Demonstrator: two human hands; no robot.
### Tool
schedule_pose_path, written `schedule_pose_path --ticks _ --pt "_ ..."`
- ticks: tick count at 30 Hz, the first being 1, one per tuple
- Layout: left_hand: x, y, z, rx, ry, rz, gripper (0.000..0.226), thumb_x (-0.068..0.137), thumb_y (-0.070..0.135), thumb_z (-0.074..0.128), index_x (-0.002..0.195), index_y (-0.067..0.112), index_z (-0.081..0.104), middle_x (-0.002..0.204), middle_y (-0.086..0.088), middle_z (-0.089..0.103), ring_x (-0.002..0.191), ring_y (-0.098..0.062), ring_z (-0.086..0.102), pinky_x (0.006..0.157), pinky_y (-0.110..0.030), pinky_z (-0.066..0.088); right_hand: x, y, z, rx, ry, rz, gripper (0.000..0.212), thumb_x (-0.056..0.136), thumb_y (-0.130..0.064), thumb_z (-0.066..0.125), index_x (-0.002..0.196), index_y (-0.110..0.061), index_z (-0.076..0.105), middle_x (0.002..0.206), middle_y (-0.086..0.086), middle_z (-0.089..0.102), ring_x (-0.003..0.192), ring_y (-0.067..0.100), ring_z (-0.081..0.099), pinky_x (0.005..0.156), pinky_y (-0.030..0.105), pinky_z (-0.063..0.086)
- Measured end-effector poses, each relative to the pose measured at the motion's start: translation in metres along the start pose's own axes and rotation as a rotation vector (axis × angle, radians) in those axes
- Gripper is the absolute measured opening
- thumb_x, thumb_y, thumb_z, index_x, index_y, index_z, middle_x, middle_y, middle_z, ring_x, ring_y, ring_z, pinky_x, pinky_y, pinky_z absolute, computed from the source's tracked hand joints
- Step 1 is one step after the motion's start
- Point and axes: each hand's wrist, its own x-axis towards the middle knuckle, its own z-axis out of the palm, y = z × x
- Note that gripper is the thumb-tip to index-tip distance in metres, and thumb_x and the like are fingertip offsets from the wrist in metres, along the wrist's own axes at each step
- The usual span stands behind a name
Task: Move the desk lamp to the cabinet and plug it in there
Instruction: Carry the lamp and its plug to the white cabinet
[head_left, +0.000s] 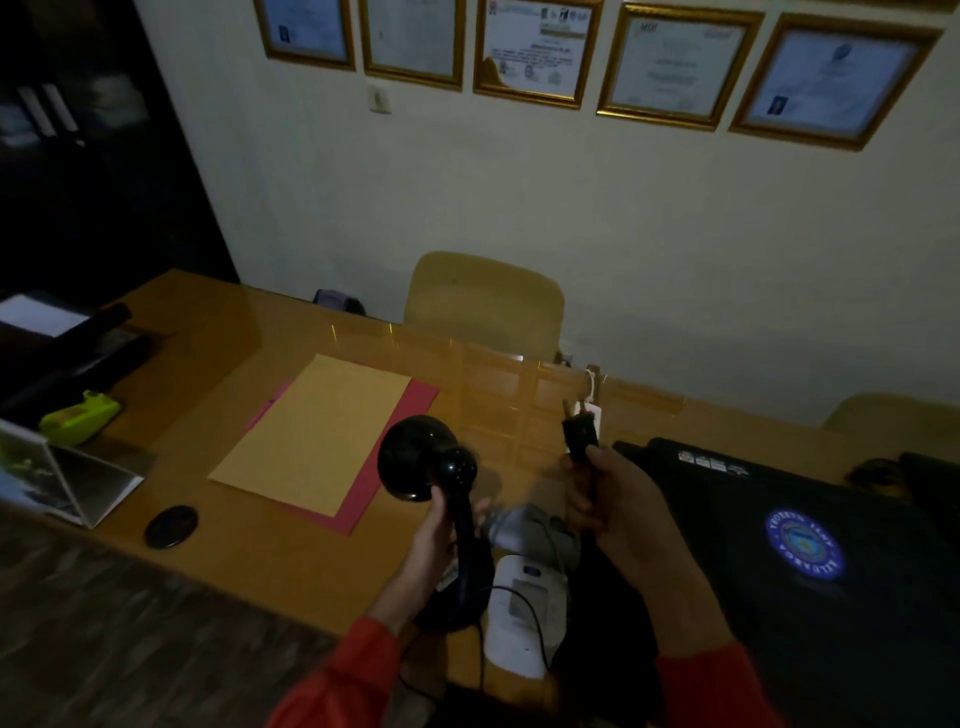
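Observation:
A black desk lamp (415, 457) is held above the wooden desk (208, 364), its round shade pointing left and its base low near the desk's front edge. My left hand (439, 535) grips the lamp's curved neck. My right hand (618, 499) holds the lamp's black plug (579, 431) upright, its two prongs pointing up. The thin black cord (524, 608) trails from the base across a white device. A dark cabinet (88, 156) stands at the far left, its contents hard to make out in the dim light.
A yellow sheet on a red folder (311, 436) lies mid-desk. A closed black laptop (810, 561) sits on the right, a white device (519, 613) under the lamp, a green tape dispenser (80, 415) and a photo stand (62, 473) on the left. A chair (483, 301) stands behind the desk.

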Motion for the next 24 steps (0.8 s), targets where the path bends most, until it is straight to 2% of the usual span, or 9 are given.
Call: schedule_pose_path --ticks 3,5,8,10,13,18,21,24 --pt "0.007 0.001 0.012 -0.045 -0.007 0.03 0.073 0.088 0.06 0.007 0.087 0.037 0.076 0.096 0.007 0.077 0.098 -0.019 0.068 0.092 -0.038 0.047 0.002 0.005 -0.011 0.005 0.003 -0.009 0.017 0.095 -0.014 0.04 0.102 -0.003 0.049 0.06 -0.002 0.063 0.037 0.006 0.04 0.034 0.017 0.024" --pt "0.013 -0.002 0.017 -0.073 0.013 0.065 0.079 0.091 0.056 0.002 0.086 0.031 0.077 0.09 0.003 0.078 0.092 -0.024 0.065 0.096 -0.043 0.04 0.001 0.008 -0.019 0.026 0.016 -0.007 0.016 0.094 -0.013 0.042 0.102 -0.005 0.052 0.065 0.0 0.064 0.038 0.006 0.04 0.036 0.018 0.023" --pt "0.022 -0.007 0.017 -0.136 0.034 0.114 0.071 0.082 0.06 0.013 0.108 0.018 0.063 0.087 -0.003 0.077 0.076 -0.019 0.07 0.082 -0.037 0.047 0.001 0.013 -0.027 0.052 0.021 0.014 0.014 0.094 -0.013 0.042 0.097 -0.005 0.054 0.064 0.001 0.065 0.038 0.006 0.04 0.036 0.018 0.022" --pt "0.026 -0.007 0.015 -0.12 0.035 0.125 0.071 0.081 0.06 0.013 0.112 0.013 0.057 0.082 -0.003 0.077 0.07 -0.017 0.071 0.073 -0.032 0.052 0.002 0.016 -0.03 0.071 0.013 0.028 0.016 0.094 -0.012 0.043 0.089 -0.005 0.057 0.063 0.003 0.063 0.037 0.006 0.039 0.034 0.018 0.022" --pt "0.026 0.001 0.01 -0.098 0.06 0.16 0.076 0.075 0.064 0.016 0.107 0.011 0.06 0.079 -0.002 0.077 0.067 -0.016 0.071 0.061 -0.024 0.057 0.005 0.017 -0.032 0.068 -0.003 0.038 0.017 0.089 -0.014 0.049 0.081 -0.007 0.062 0.063 0.007 0.058 0.037 0.007 0.039 0.034 0.018 0.023" --pt "0.016 0.026 -0.005 -0.059 0.112 0.225 0.079 0.086 0.062 0.003 0.098 0.008 0.061 0.074 -0.001 0.075 0.061 -0.016 0.07 0.054 -0.022 0.056 0.017 0.015 -0.026 0.095 -0.079 0.038 0.012 0.092 -0.015 0.046 0.094 -0.01 0.057 0.065 0.003 0.063 0.038 0.006 0.041 0.034 0.016 0.025" --pt "0.001 0.048 -0.012 -0.049 0.135 0.273 0.078 0.075 0.068 0.014 0.09 0.006 0.059 0.066 -0.002 0.072 0.052 -0.016 0.067 0.049 -0.021 0.053 0.027 0.013 -0.013 0.045 -0.138 0.033 0.014 0.091 -0.018 0.047 0.086 -0.009 0.055 0.07 0.006 0.059 0.037 0.006 0.038 0.034 0.016 0.026" --pt "-0.019 0.071 -0.023 -0.012 0.179 0.338 0.075 0.072 0.068 0.016 0.084 0.007 0.057 0.061 -0.001 0.068 0.048 -0.015 0.063 0.048 -0.022 0.051 0.036 0.011 0.004 0.04 -0.197 0.044 0.013 0.096 -0.017 0.044 0.094 -0.01 0.054 0.069 0.002 0.063 0.037 0.006 0.038 0.033 0.015 0.027"
